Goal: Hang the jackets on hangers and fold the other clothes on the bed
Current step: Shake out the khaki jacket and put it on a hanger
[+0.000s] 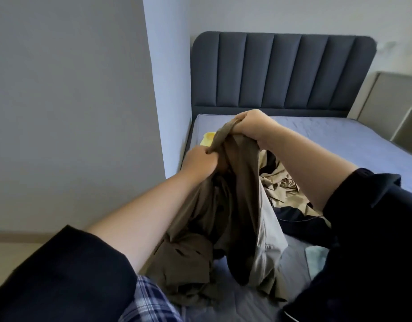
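Left hand [200, 160] and right hand [250, 125] both have fingers curled tight round the top edge of an olive garment [242, 201], right one a bit higher. It hangs below them, bottom slumped on the bed [351, 145]. Under the right forearm there's a beige-and-dark clothes pile [282, 182]. Something yellow [208, 138] lies just beyond the left hand.

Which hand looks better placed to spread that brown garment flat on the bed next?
Probably the right hand: it grips the brown garment at its highest point, and the bare mattress lies on its side. The left hand grips lower, near the mattress's edge.
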